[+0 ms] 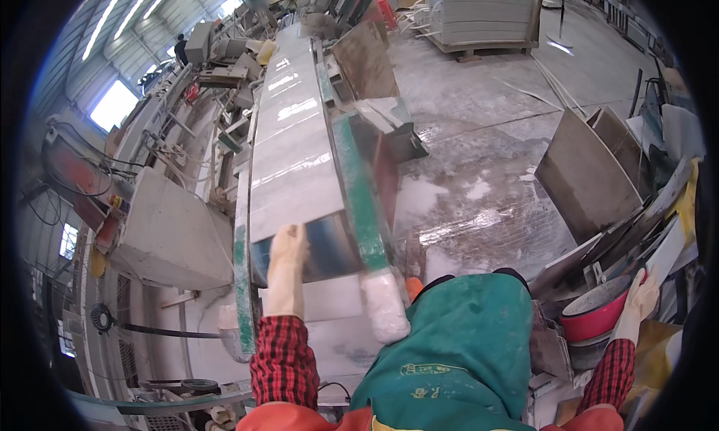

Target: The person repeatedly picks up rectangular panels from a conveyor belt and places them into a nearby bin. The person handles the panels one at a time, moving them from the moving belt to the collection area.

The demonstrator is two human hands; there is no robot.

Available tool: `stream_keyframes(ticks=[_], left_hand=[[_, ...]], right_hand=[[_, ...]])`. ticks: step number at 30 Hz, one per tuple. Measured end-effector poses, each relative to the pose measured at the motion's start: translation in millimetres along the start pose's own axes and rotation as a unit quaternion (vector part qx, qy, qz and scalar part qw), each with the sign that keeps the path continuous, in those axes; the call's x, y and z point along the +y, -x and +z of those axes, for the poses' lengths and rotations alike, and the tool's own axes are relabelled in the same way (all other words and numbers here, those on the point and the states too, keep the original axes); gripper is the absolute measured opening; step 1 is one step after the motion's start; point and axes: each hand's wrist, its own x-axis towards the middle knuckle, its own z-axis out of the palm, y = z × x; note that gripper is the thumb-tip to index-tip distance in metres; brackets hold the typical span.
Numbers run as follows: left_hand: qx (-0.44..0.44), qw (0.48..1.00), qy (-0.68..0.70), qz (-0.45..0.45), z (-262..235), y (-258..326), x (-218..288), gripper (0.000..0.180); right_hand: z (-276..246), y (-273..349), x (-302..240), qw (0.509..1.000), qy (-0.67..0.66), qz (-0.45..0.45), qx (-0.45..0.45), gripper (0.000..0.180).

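My left hand point(288, 250), in a pale glove, is closed above the near end of a conveyor point(361, 187) with green side rails. Whatever it grips, if anything, is hidden. Just beyond the hand lies a pale wet slab point(296, 199), first in a row of slabs running away from me. Beside the hand, a blue-grey band point(329, 247) shows, blurred. Out at the far right, my right hand point(640, 296), also gloved, has its fingers closed around the edge of a pale flat strip point(666, 253). A red bucket point(595, 316) stands just left of it.
Brown-grey boards point(588, 172) lean at the right with scrap pieces. Pale slabs sit stacked on a pallet point(487, 45) at the back. A large pale box-shaped housing point(172, 229) stands left of the conveyor. My green apron point(457, 334) is close to a white wrapped rail end point(386, 307).
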Motion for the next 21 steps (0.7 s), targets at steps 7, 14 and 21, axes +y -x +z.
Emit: stream_keyframes(ticks=[7, 14, 21], left_hand=[[-0.069, 0.888, -0.047, 0.451, 118, 11, 11, 0.041], [0.002, 0.834, -0.185, 0.52, 164, 25, 38, 0.046], [0.011, 0.84, -0.225, 0.493, 173, 26, 37, 0.04]], right_hand=[[32, -26, 15, 0.99, 0.11, -0.067, 0.059, 0.053], [59, -55, 32, 0.991, 0.115, -0.019, 0.06, 0.055], [94, -69, 55, 1.0, 0.007, 0.022, 0.014, 0.055]])
